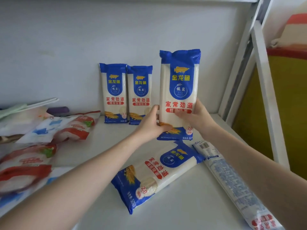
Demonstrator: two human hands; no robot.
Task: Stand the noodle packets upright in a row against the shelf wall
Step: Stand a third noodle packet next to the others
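Note:
Two blue-and-white noodle packets stand upright side by side against the back shelf wall (83, 47), one on the left (113, 93) and one on the right (140, 95). A third packet (180, 77) is held upright in front of the wall, to their right. My left hand (149, 123) grips its lower left edge and my right hand (197, 117) grips its lower right side. Whether its bottom touches the shelf I cannot tell. Another packet (154, 176) lies flat, face up, on the white shelf (182, 209). One more (232, 180) lies face down beside it on the right.
Several red-and-white and blue-and-white bags (49, 130) lie in a heap on the shelf's left side. A purple object (58, 110) sits by the wall behind them. White metal shelf posts (260, 80) rise at the right edge.

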